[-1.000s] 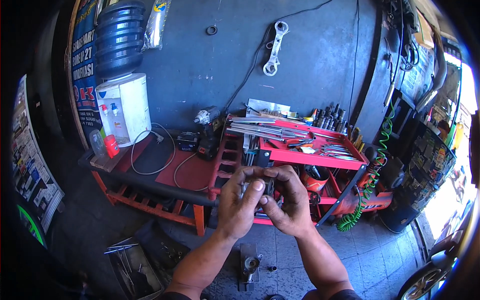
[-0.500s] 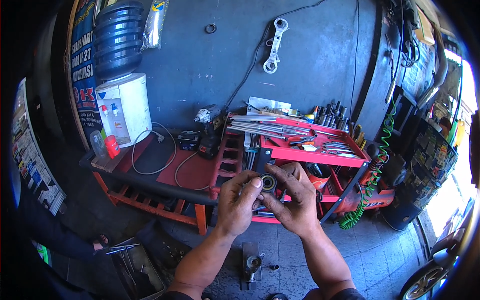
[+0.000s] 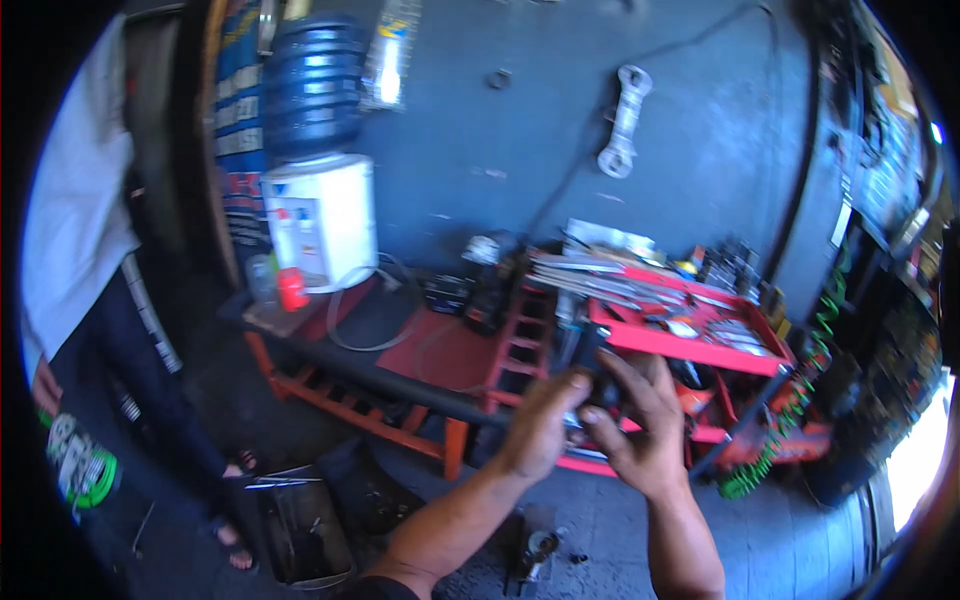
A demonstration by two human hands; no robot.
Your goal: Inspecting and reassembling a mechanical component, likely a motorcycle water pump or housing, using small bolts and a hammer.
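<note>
Both of my hands are raised in front of the red tool cart (image 3: 700, 345), and motion smears them. Between my left hand (image 3: 540, 425) and my right hand (image 3: 645, 430) is a small dark ring-shaped metal part (image 3: 598, 387), blurred and largely covered by fingers. My left thumb and curled fingers close on its left side. The right index finger bends over its top, with the right thumb below it. On the floor beneath stands a metal part on a block (image 3: 540, 545), with a small dark cylinder (image 3: 579, 558) beside it.
A person (image 3: 120, 330) in dark trousers and sandals stands at the left. Near their feet lies a tool tray (image 3: 340, 550). A low bench (image 3: 400, 400) carries a water dispenser (image 3: 325, 220) and a power tool (image 3: 485, 290). A green coiled hose (image 3: 790, 420) hangs right of the cart.
The view has swung left, so the scene sits further right and lower. More of the person at the left now shows. My hands keep much the same pose around the ring-shaped part.
</note>
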